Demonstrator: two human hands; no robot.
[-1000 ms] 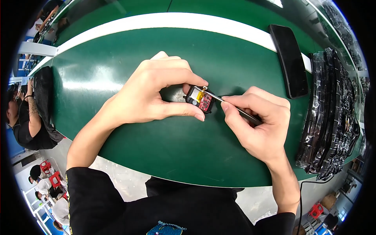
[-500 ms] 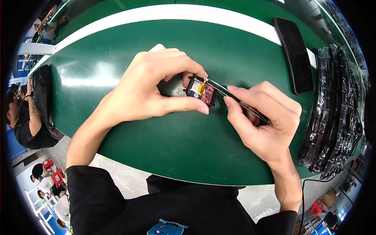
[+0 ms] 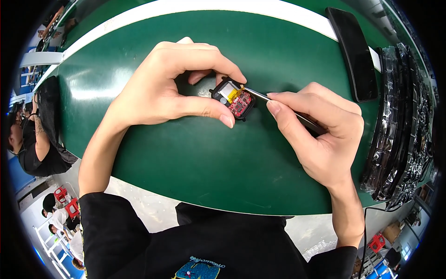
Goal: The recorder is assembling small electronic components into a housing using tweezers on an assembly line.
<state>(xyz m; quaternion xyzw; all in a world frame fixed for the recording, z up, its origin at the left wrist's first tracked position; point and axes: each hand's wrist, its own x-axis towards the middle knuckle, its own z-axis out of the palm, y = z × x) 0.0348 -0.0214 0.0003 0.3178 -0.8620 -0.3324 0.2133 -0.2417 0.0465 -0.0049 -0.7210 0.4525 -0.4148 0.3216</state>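
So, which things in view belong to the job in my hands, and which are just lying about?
In the job:
Small black casing with a red circuit board, held in your left hand
Metal tweezers, in your right hand

Apparently just lying about:
Black smartphone
Stacked clear plastic trays, untouched; whether their contents belong to the job, I can't tell

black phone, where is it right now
In the head view, the black phone lies at the upper right, across the white strip, just left of the shiny plastic stack.
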